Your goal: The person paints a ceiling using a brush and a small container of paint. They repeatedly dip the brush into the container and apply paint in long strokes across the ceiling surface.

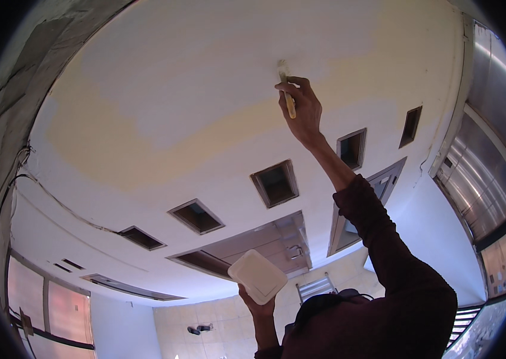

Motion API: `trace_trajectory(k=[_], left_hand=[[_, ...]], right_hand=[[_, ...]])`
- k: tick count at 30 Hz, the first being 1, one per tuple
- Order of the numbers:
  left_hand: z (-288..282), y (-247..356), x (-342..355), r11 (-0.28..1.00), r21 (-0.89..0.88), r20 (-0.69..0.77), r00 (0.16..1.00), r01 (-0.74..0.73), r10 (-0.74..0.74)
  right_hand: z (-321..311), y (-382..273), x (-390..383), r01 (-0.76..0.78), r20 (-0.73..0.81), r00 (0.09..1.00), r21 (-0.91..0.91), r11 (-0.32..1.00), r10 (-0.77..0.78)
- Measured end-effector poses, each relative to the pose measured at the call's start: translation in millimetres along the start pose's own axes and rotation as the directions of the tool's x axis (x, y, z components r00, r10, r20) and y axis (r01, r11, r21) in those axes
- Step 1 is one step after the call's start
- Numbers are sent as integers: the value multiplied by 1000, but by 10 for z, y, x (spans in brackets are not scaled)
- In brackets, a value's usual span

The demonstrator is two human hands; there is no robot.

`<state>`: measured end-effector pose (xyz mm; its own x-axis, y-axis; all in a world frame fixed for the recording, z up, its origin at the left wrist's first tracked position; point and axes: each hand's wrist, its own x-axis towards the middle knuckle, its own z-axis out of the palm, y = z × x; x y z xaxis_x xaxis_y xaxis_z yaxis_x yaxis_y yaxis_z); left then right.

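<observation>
My right hand point(304, 113) is raised against the wall point(205, 66), its fingers pinching the yellowish handle of a paintbrush point(290, 106). The pale bristles point up and away from me and appear to touch the wall, though I cannot be sure of contact. White covers much of the surface around the brush, with a cream-yellow band point(217, 134) below and to the sides. Lower down, my left hand point(259, 305) supports a white, rounded-square plastic container point(259, 275) from beneath. Its underside faces the view, so what it holds is hidden.
Several framed openings point(274, 183) run across the wall, above a doorway point(253, 239). Cables point(67, 206) hang along the left side. A metal ladder point(315, 288) stands on the tiled floor, and a pair of dark shoes point(199, 329) lies there. Metal panels point(480, 155) line the right.
</observation>
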<state>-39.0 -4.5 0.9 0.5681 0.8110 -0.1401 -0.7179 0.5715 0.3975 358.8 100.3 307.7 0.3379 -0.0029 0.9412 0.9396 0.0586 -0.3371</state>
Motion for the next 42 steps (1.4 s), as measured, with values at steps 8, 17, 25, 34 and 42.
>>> trace_trajectory(k=[8,17,25,34,42], left_hand=[[135,46,20,999,37,-42,999,-8,9],[160,0,24,999,47,-54,998,-7,10],[219,-21,73,998,53,-60,998,16,-12],[62,-59,45,998,-43,-35,998,43,-44],[58,49,-94,1000,9,-65,998,-23,24]], right_hand=[[381,-702,-277,-154,247,968,456,876,42],[-795,1049,192,-365,96,928,427,827,360],[-1202,1793,454,-126,-286,951,-22,992,115],[127,-115,-248,-3,-14,1000,52,999,4],[1177,-1648,-676,-61,236,971,440,896,-50]])
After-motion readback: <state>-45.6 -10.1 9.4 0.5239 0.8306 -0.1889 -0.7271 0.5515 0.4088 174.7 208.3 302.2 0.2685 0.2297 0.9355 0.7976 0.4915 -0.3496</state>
